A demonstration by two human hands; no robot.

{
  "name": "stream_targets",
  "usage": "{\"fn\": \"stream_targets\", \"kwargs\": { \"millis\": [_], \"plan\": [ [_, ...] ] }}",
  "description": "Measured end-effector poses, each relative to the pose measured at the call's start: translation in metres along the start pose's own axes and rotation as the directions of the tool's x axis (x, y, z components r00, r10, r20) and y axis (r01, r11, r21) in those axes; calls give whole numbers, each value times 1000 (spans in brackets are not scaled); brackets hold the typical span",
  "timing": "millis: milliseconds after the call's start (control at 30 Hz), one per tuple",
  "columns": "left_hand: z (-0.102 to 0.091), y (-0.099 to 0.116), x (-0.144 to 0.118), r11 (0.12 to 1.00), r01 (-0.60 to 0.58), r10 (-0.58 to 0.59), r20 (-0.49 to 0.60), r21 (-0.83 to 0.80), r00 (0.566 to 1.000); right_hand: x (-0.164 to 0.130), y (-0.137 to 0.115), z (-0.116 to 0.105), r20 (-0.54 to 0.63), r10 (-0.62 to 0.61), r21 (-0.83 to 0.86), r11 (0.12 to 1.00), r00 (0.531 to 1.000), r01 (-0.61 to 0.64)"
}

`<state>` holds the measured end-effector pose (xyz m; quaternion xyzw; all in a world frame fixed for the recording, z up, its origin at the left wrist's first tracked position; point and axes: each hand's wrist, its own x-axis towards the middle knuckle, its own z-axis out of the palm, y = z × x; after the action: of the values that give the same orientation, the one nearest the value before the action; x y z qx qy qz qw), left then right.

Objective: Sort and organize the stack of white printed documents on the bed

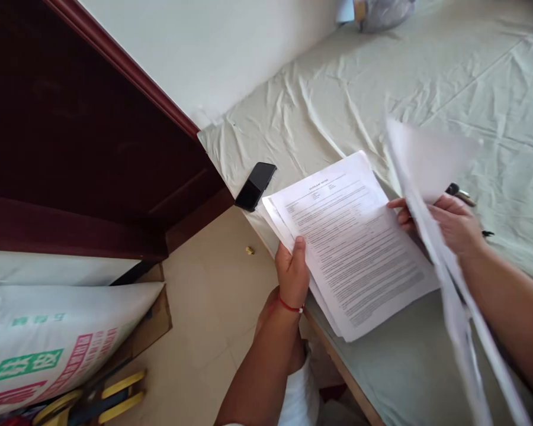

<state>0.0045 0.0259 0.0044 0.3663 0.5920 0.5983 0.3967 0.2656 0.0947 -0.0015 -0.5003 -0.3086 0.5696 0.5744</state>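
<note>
Head view, looking down across a bed corner. One bed (382, 94) with pale green sheet, wrinkled, filling the upper right; wooden edge visible along its lower left side. One stack of printed pages (359, 248) lying at the bed's left edge, several sheets fanned at the near corners, exact number not countable; top sheet densely typed, heading too small to read. One blurred loose sheet (430, 207) lifted upright over the stack's right side, smeared by motion, trailing down toward the lower right corner of the frame.

Left hand (293, 269): fingers curled under the stack's left edge, thumb pressed on top, pinching the pages at the bed's edge. One red string bracelet (290, 306) on that wrist.

Right hand (453, 222): partly closed, fingertips touching the stack's right edge, gripping the lifted sheet; exact grip hidden by the blur.

One black phone (255, 186) face down at the bed's left corner, just beside the stack's far corner, apart from it. One dark small item (459, 193) on the sheet behind the right hand, too hidden to name. One grey bundle (384, 12) at the bed's far edge.

Off the bed: dark red wooden door (71, 118) at left, beige tile floor (213, 307), one small gold object (249, 250) on the tile, one white printed sack (48, 337) at lower left, yellow-handled tool (111, 396) beneath it.
</note>
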Motion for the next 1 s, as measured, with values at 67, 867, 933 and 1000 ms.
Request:
{"fn": "stream_targets", "kwargs": {
  "millis": [67,867,933,1000],
  "plan": [
    [1,0,0,986,53,-48,37,-158,998,2,2,-3,1,-21,30,999,1000,21],
    [8,-4,3,960,105,-92,63,-259,994,0,0,-9,157,25,-93,996,987,-11],
    [9,-3,3,945,136,-129,42,-296,991,-1,0,-9,140,106,-113,990,984,-90],
    [9,-3,4,925,164,-171,10,-343,985,-3,-1,-8,88,140,-105,986,986,-131]
  ]
}}
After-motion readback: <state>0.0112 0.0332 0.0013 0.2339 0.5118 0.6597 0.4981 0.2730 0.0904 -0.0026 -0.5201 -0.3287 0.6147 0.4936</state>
